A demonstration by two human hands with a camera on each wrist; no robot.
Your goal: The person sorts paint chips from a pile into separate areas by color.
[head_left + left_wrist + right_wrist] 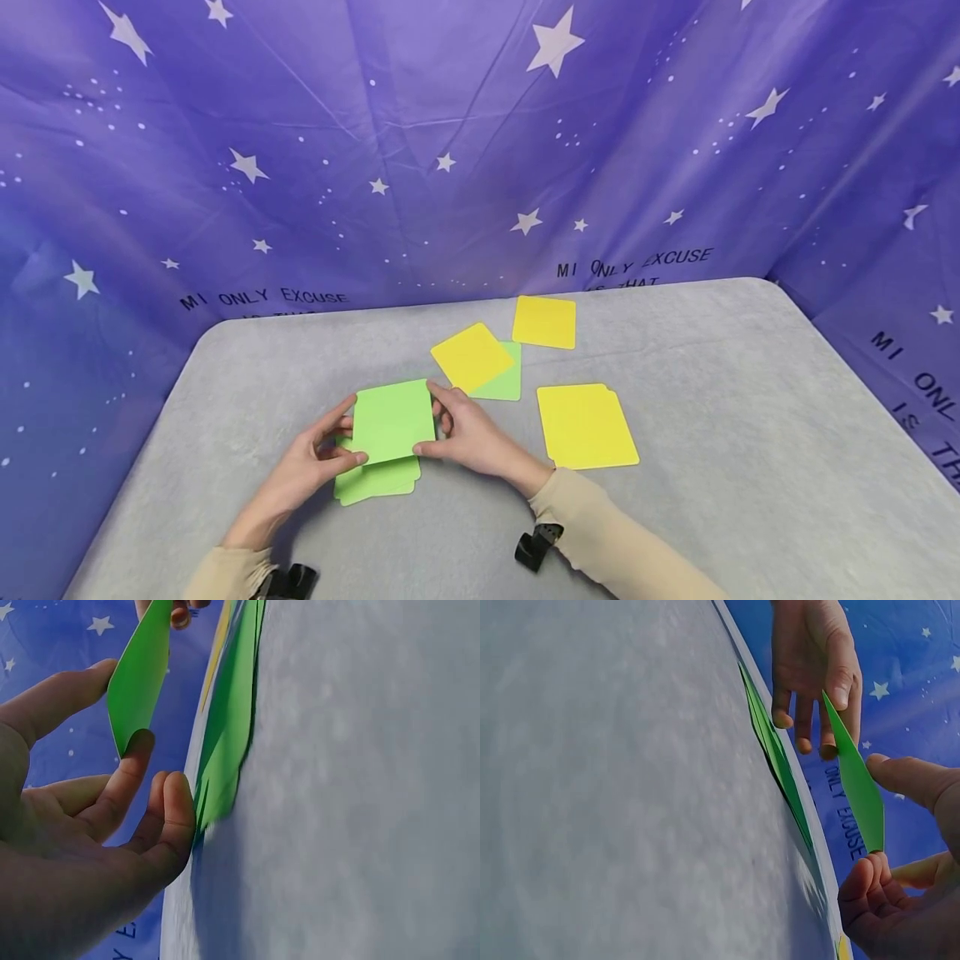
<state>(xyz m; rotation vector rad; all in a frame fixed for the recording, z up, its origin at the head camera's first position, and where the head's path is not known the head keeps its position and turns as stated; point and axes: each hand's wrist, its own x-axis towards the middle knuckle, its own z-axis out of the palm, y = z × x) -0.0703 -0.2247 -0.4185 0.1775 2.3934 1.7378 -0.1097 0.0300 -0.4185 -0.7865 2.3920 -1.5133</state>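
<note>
Between my two hands a square green sheet of paper (393, 422) is held above a small pile of green sheets (377, 482) on the table. My left hand (318, 446) pinches its left edge, thumb at the near corner and fingers at the far one. At the right edge my right hand (468, 429) pinches it the same way. In the left wrist view the held sheet (140, 675) stands apart from the pile (227, 727), whose sheets are slightly fanned. The right wrist view shows the sheet (857, 780) edge-on, with both thumbs on its face.
Right of the hands lies a stack of yellow sheets (587, 427). Farther back, one yellow sheet (472, 358) overlaps a green sheet (506, 379), and another yellow sheet (545, 322) lies near the back edge. A purple star-patterned curtain (420, 150) hangs behind the grey table (750, 433).
</note>
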